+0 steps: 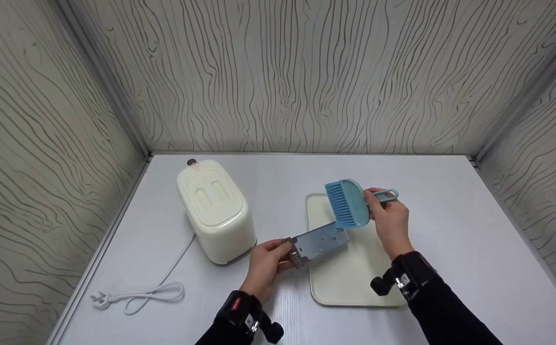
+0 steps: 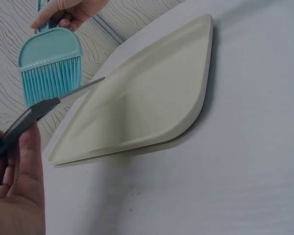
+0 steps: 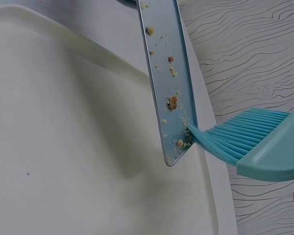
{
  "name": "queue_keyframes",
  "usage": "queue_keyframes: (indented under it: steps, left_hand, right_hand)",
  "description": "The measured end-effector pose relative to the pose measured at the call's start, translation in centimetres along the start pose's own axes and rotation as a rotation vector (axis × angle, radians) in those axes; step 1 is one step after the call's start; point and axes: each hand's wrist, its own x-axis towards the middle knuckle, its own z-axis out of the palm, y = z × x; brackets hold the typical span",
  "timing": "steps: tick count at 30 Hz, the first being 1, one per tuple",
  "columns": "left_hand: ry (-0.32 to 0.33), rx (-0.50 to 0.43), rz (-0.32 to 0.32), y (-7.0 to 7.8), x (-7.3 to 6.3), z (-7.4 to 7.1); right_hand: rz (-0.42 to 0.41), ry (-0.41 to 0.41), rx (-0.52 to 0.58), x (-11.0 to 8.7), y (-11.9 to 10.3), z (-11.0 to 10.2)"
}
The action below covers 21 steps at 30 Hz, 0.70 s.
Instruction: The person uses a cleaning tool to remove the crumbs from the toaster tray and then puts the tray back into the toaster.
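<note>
My left hand (image 1: 264,266) pinches the dark end of a metal crumb tray (image 1: 318,243), thumb above and fingers beneath. The tray is held over the left part of a cream serving tray (image 1: 354,287). In the right wrist view, crumbs (image 3: 172,103) lie scattered along its metal surface, with a cluster near the far end. My right hand (image 1: 390,225) grips the handle of a teal hand brush (image 1: 356,203). The blue bristles (image 3: 235,137) touch the crumb tray near its far end, and some of them bend there.
A cream toaster (image 1: 227,230) with a lid over its top stands to the left of my left hand. Its white cord and plug (image 1: 103,300) lie on the white table (image 1: 129,249). A few crumbs (image 2: 132,209) show on the table in the left wrist view. Patterned walls enclose the table.
</note>
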Motion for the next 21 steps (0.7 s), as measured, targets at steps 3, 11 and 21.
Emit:
queue_keyframes:
  steps: [3,11,21]
  left_hand:
    - [0.005,-0.004,-0.002,0.0,0.0,0.0]
    - [0.014,0.007,-0.014,0.1,0.0,-0.1]
    - [0.018,0.001,-0.024,0.1,0.0,0.0]
  right_hand:
    - [0.019,0.004,0.032,-0.2,-0.3,0.0]
    - [0.059,0.043,0.144,-0.9,-1.4,-0.5]
    - [0.026,-0.019,0.319,-2.1,-3.2,0.3]
